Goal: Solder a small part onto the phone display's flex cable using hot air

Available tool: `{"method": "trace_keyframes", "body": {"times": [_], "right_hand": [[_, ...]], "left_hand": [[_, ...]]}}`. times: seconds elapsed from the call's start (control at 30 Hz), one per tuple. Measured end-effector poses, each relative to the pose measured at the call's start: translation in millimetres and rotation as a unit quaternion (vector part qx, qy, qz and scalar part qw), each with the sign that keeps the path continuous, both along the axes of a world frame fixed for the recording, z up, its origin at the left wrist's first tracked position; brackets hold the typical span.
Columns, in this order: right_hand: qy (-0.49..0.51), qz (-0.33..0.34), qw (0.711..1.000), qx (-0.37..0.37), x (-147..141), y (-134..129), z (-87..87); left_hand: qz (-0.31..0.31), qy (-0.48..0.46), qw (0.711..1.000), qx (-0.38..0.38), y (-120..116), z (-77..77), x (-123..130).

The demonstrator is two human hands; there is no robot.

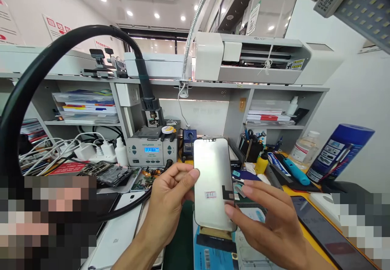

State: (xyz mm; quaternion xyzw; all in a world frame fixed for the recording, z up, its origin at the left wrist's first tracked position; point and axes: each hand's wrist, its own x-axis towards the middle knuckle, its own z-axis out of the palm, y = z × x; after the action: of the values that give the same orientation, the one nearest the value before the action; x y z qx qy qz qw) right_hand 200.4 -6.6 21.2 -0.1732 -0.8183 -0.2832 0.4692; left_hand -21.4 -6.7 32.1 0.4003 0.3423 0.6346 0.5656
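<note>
A phone screen panel (211,160) is held upright over the bench, its silvery back facing the camera, with a small label and a black patch on it. My left hand (173,197) pinches its left edge between thumb and fingers. At the lower right edge, the thumb of my right hand (268,217) touches the panel, its other fingers stretched out and apart beside it. A flex strip (216,241) hangs below the panel, over a blue box (207,260).
Behind stand a soldering station (152,150) and a tool holder (251,150). A black hose (91,30) arches over the left side. Phones lie on both sides, a white one (117,233) at left. A blue spray can (339,154) and a bottle (304,150) stand right.
</note>
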Motion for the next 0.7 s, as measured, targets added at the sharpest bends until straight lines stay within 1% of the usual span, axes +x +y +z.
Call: {"method": "trace_keyframes", "body": {"times": [0.1, 0.17, 0.23, 0.3, 0.33, 0.4, 0.43, 0.47, 0.53, 0.57, 0.6, 0.63, 0.7], "right_hand": [[-0.016, -0.008, 1.0, 0.022, 2, -1, 3.5], [-0.006, -0.005, 1.0, 0.016, 1, -2, 7.8], [0.029, 0.032, 0.999, -0.025, -4, -2, 12.5], [0.1, 0.086, 0.987, -0.096, -9, -2, 15.5], [0.147, 0.098, 0.975, -0.135, -12, -2, 16.0], [0.232, 0.088, 0.942, -0.228, -15, -2, 16.0], [0.262, 0.081, 0.92, -0.281, -17, -2, 16.0], [0.282, 0.079, 0.894, -0.338, -18, -3, 16.2], [0.305, 0.102, 0.836, -0.445, -19, -6, 17.4], [0.311, 0.116, 0.808, -0.488, -20, -7, 18.2], [0.314, 0.127, 0.785, -0.518, -21, -9, 18.8], [0.313, 0.132, 0.769, -0.542, -22, -11, 19.0], [0.302, 0.132, 0.756, -0.565, -23, -15, 17.6]], "left_hand": [[-0.032, 0.01, 0.999, -0.024, 0, 0.3, 2], [-0.053, 0.021, 0.998, -0.033, 0, 0.4, 3], [-0.065, 0.042, 0.996, -0.035, 0, -0.1, 2], [-0.037, 0.078, 0.996, -0.027, 1, -1.1, -2], [-0.009, 0.098, 0.995, -0.019, 1, -1.7, -4], [0.057, 0.139, 0.989, 0.009, 0, -2.2, -8], [0.084, 0.164, 0.982, 0.031, -1, -2.1, -9], [0.097, 0.192, 0.975, 0.056, -2, -1.5, -10], [0.089, 0.232, 0.964, 0.09, -6, 0.9, -9], [0.07, 0.239, 0.964, 0.094, -9, 2.5, -7], [0.045, 0.238, 0.966, 0.089, -11, 4.4, -5], [0.019, 0.229, 0.97, 0.079, -13, 6.2, -2], [-0.013, 0.218, 0.973, 0.068, -16, 9.1, 2]]}}
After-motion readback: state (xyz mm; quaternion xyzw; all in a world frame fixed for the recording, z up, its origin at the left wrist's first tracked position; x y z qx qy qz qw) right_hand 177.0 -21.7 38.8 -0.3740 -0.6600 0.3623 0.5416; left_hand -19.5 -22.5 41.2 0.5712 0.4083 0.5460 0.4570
